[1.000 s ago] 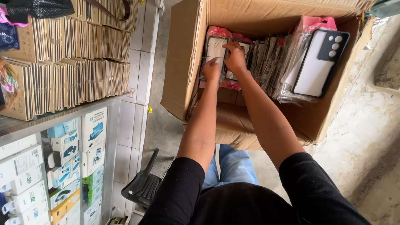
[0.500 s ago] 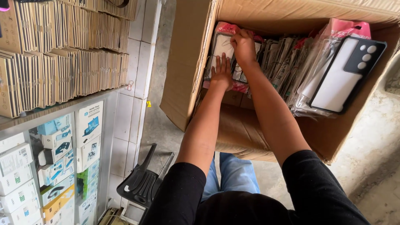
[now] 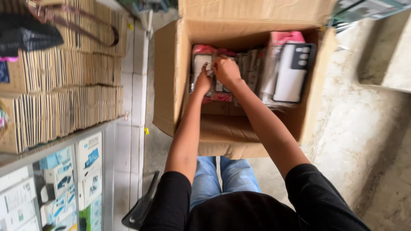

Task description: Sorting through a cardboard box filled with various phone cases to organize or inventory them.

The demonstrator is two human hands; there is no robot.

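Head view, hands: I am watching both hands working inside the cardboard box, close together at the left end of the packet row.
Left hand: fingers curling onto the front clear phone-case packet; half a second ago this hand was lying flat and spread on that packet, so it is now closing into a pinch. Grasping the packet's edge, as far as I can tell.
Right hand: clenched over the tops of the packets just beside the left hand, knuckles up; it is staying on the same spot as before. What exactly sits between its fingers, I cannot tell.
Packet position: upright, pink header on top, touching both hands, against the box's left wall.
Change, meaning: I am judging that the flat press has turned into a grip, so the front packet is being separated from the row.
Right of the grip: a large black-and-white case packet leaning, well apart from the hands.
Left of the grip, outside the box: shelves of tan boxes.
View shift: the camera is sitting further back than a moment ago.
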